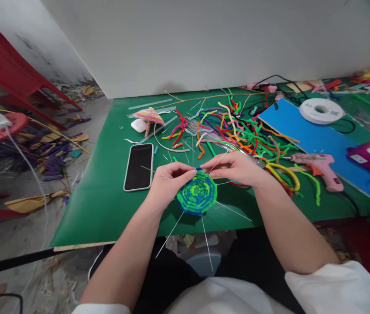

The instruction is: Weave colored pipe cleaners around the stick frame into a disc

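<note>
A green and blue woven octagonal disc (pixel 197 192), wound in rings on thin wire spokes, hangs between my hands over the table's front part. Several bare wires stick out past its rim. My left hand (pixel 175 176) pinches the upper left edge between thumb and fingers. At the upper right edge, my right hand (pixel 232 168) is closed, its fingertips close to the left ones at a blue strand on the rim. What exactly lies between the right fingertips is too small to make out. Just behind lies a pile of coloured pipe cleaners (pixel 227 126).
Left of my hands lies a phone (pixel 138 167); behind it stands a small pink and yellow umbrella shape (pixel 149 115). To the right are yellow-handled scissors (pixel 286 176), a pink glue gun (pixel 325 168), a white spool (pixel 321 110) and a blue board (pixel 289 117). A red chair (pixel 11 69) stands left.
</note>
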The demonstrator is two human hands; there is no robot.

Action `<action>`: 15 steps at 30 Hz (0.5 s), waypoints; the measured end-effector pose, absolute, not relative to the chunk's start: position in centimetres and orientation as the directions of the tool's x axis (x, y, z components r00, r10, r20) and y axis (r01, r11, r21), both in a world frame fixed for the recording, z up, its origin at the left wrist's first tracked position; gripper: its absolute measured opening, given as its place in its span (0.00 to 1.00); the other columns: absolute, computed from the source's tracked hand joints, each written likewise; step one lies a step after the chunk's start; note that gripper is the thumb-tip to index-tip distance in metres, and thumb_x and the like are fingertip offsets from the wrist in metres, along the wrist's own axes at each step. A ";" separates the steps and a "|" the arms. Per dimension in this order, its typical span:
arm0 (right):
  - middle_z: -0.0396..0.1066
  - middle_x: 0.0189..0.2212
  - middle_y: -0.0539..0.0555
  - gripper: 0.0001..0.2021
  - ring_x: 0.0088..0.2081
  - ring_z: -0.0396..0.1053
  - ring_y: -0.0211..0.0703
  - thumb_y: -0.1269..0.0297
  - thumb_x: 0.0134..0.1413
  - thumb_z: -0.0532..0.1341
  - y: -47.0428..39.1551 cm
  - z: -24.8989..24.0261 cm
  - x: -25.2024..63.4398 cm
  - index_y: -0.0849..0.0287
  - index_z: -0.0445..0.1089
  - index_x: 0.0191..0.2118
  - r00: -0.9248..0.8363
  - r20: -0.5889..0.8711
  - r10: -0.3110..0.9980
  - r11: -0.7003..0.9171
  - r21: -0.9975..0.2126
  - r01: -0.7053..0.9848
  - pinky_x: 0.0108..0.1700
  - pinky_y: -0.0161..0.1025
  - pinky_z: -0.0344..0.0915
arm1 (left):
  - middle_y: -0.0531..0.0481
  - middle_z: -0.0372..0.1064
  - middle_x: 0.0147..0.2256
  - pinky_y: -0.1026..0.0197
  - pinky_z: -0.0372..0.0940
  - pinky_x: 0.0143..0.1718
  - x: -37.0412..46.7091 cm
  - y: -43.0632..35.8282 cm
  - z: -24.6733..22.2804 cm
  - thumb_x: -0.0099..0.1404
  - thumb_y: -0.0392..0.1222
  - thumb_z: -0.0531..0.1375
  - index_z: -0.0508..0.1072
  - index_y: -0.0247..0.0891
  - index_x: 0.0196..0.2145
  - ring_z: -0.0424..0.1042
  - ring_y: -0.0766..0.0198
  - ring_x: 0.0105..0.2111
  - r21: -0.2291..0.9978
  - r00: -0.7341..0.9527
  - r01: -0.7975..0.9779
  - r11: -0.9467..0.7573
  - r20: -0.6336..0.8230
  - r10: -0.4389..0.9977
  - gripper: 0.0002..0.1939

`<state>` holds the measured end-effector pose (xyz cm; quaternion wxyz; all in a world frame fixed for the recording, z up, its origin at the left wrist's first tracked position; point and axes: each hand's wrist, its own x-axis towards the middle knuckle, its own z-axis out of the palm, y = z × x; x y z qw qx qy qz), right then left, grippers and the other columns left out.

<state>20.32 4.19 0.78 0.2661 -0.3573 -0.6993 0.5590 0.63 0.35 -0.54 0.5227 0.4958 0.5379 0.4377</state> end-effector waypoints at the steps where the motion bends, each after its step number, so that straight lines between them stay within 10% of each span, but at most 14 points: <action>1: 0.73 0.33 0.52 0.15 0.35 0.70 0.39 0.64 0.43 0.63 4.2 0.8 20.3 0.59 0.72 0.40 -0.604 -0.019 0.797 0.128 -0.972 0.199 0.39 0.38 0.66 | 0.51 0.73 0.25 0.65 0.65 0.29 0.6 0.3 -0.5 0.46 0.45 0.65 0.75 0.35 0.27 0.70 0.66 0.27 0.988 0.039 0.072 0.136 -0.139 0.989 0.11; 15: 0.72 0.27 0.51 0.10 0.31 0.69 0.38 0.59 0.41 0.63 4.4 0.7 20.2 0.60 0.74 0.29 -0.572 -0.007 0.820 0.220 -0.919 0.327 0.34 0.36 0.64 | 0.51 0.73 0.24 0.65 0.65 0.29 0.5 0.2 -0.2 0.46 0.44 0.66 0.75 0.35 0.26 0.70 0.66 0.25 0.989 0.057 0.070 0.129 -0.133 0.989 0.10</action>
